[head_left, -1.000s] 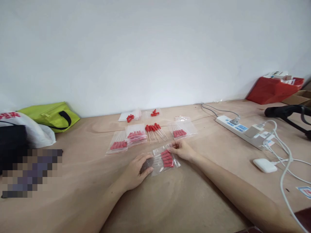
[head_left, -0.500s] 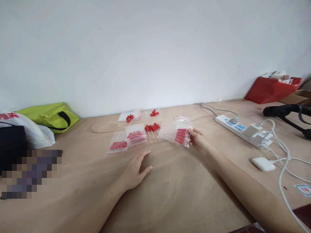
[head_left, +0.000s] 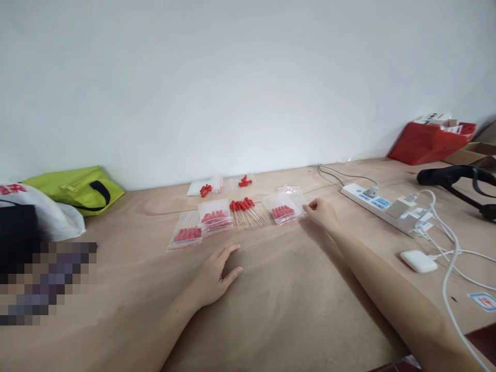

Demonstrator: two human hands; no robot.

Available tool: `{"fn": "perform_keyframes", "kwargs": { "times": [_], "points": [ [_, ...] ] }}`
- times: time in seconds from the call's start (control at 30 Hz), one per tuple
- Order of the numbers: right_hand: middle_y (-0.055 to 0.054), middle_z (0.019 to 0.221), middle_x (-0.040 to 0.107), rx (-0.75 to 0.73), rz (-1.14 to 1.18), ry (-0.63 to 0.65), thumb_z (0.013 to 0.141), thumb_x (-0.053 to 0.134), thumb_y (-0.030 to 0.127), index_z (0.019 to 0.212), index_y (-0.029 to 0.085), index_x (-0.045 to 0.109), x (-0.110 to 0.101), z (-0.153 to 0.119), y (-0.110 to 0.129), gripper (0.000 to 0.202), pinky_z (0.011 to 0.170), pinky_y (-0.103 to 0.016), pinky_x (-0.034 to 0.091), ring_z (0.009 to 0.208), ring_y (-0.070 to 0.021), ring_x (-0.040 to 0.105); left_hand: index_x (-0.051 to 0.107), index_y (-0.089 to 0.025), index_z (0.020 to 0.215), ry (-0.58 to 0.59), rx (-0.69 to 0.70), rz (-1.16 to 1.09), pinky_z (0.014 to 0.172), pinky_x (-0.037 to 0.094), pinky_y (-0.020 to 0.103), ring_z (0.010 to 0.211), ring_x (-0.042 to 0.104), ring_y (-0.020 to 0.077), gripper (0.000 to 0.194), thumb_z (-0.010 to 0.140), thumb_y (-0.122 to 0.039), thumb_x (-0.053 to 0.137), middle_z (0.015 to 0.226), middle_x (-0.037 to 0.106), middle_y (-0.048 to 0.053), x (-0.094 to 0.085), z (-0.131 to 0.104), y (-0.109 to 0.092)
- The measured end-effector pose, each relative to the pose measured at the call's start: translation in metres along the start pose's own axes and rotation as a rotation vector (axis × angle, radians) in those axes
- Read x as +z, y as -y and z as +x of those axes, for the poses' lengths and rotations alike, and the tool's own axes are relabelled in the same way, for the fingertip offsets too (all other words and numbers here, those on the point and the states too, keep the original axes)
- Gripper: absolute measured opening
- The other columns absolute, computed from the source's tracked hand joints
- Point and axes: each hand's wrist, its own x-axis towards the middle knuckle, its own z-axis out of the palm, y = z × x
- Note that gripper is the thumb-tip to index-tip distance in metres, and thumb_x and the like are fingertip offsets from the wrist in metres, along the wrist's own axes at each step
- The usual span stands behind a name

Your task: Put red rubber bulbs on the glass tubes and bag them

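My right hand (head_left: 321, 213) has its thumb and fingertips closed together at the right edge of a clear zip bag (head_left: 289, 199). That bag lies flat on the table, with several red-ended thin sticks inside. My left hand (head_left: 217, 274) rests on the table, thumb and fingers apart, holding nothing. Between the hands, farther back, loose red-tipped sticks (head_left: 243, 205) lie fanned out. To their left are a stack of filled zip bags (head_left: 216, 217) and another filled bag (head_left: 186, 232).
Farther back lie red caps (head_left: 205, 190) and more red pieces (head_left: 245, 181) on clear bags. A white power strip (head_left: 374, 206) with cables and a white charger (head_left: 418, 261) are at right. A green bag (head_left: 77, 188) stands left, a red bag (head_left: 428, 142) far right.
The zip bag in my right hand has come down flat onto the table, right of the loose sticks. My right hand has moved slightly right. My left hand has stayed in place.
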Motion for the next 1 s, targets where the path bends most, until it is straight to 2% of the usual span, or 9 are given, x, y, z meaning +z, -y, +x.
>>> {"fn": "perform_keyframes", "kwargs": {
  "times": [0.13, 0.3, 0.43, 0.57, 0.6, 0.73, 0.83, 0.9, 1.0],
  "points": [
    [-0.012, 0.086, 0.064, 0.011, -0.236, 0.004, 0.064, 0.061, 0.037, 0.084, 0.015, 0.061, 0.004, 0.021, 0.006, 0.031, 0.065, -0.029, 0.042, 0.083, -0.0231, 0.06, 0.042, -0.022, 0.116, 0.008, 0.015, 0.007, 0.097, 0.037, 0.04, 0.116, 0.042, 0.0223, 0.035, 0.083, -0.03, 0.045, 0.122, 0.048, 0.008, -0.001, 0.001, 0.0],
    [-0.012, 0.076, 0.065, 0.081, -0.25, 0.02, 0.055, 0.068, 0.034, 0.073, 0.015, 0.063, 0.015, 0.028, 0.011, 0.026, 0.06, -0.029, 0.041, 0.076, -0.0241, 0.06, 0.043, -0.022, 0.115, 0.015, 0.034, 0.022, 0.096, 0.037, 0.039, 0.116, 0.043, 0.0218, 0.033, 0.083, -0.03, 0.045, 0.122, 0.048, 0.008, 0.0, 0.0, 0.001],
    [-0.009, 0.082, 0.064, 0.055, -0.21, -0.098, 0.068, 0.056, 0.03, 0.079, 0.018, 0.062, 0.01, 0.027, 0.015, 0.017, 0.065, -0.028, 0.04, 0.081, -0.0208, 0.058, 0.043, -0.022, 0.115, 0.006, 0.042, 0.026, 0.096, 0.037, 0.039, 0.115, 0.043, 0.022, 0.033, 0.083, -0.03, 0.045, 0.12, 0.049, 0.008, 0.0, 0.0, 0.003],
    [-0.005, 0.076, 0.06, -0.221, 0.188, -0.375, 0.075, 0.046, 0.032, 0.079, 0.016, 0.056, 0.003, 0.006, 0.036, 0.019, 0.067, -0.027, 0.042, 0.072, -0.0152, 0.056, 0.043, -0.021, 0.115, 0.003, 0.048, 0.024, 0.096, 0.038, 0.039, 0.114, 0.044, 0.0219, 0.032, 0.083, -0.029, 0.045, 0.12, 0.049, 0.008, 0.0, 0.0, 0.002],
    [-0.002, 0.07, 0.059, -0.281, 0.36, -0.367, 0.073, 0.049, 0.035, 0.078, 0.016, 0.054, 0.004, -0.005, 0.044, 0.02, 0.062, -0.027, 0.043, 0.064, -0.0137, 0.055, 0.043, -0.021, 0.115, -0.002, 0.05, 0.024, 0.095, 0.038, 0.039, 0.113, 0.045, 0.0219, 0.033, 0.083, -0.029, 0.045, 0.12, 0.048, 0.008, 0.0, 0.0, 0.002],
    [0.004, 0.056, 0.054, -0.146, 0.844, 0.14, 0.065, 0.06, 0.039, 0.073, 0.019, 0.044, 0.024, -0.074, 0.068, 0.027, 0.05, -0.023, 0.043, 0.051, -0.0117, 0.056, 0.038, -0.021, 0.119, -0.1, 0.05, 0.015, 0.094, 0.04, 0.037, 0.113, 0.045, 0.0217, 0.038, 0.083, -0.03, 0.046, 0.121, 0.046, 0.008, 0.002, 0.0, 0.002],
    [0.005, 0.05, 0.054, 0.127, 0.893, 0.52, 0.058, 0.068, 0.036, 0.067, 0.019, 0.039, 0.043, -0.129, 0.075, 0.034, 0.046, -0.023, 0.044, 0.048, -0.0133, 0.059, 0.033, -0.02, 0.123, -0.282, 0.053, 0.006, 0.095, 0.039, 0.037, 0.113, 0.043, 0.0207, 0.039, 0.086, -0.028, 0.041, 0.122, 0.045, 0.009, 0.004, 0.0, 0.005],
    [0.005, 0.05, 0.055, 0.255, 0.921, 0.628, 0.058, 0.069, 0.036, 0.068, 0.02, 0.038, 0.048, -0.156, 0.076, 0.036, 0.046, -0.022, 0.046, 0.048, -0.0134, 0.06, 0.034, -0.019, 0.123, -0.419, 0.065, 0.03, 0.095, 0.037, 0.038, 0.113, 0.043, 0.0203, 0.037, 0.087, -0.026, 0.038, 0.12, 0.046, 0.009, 0.004, 0.001, 0.007],
    [0.004, 0.055, 0.058, 0.308, 0.853, 0.953, 0.057, 0.071, 0.037, 0.074, 0.018, 0.042, 0.038, -0.175, 0.079, 0.039, 0.049, -0.022, 0.048, 0.049, -0.0115, 0.06, 0.043, -0.02, 0.118, -0.419, 0.112, 0.142, 0.093, 0.037, 0.041, 0.109, 0.047, 0.0218, 0.034, 0.085, -0.028, 0.042, 0.114, 0.052, 0.008, 0.004, 0.002, 0.009]
  ]
}}
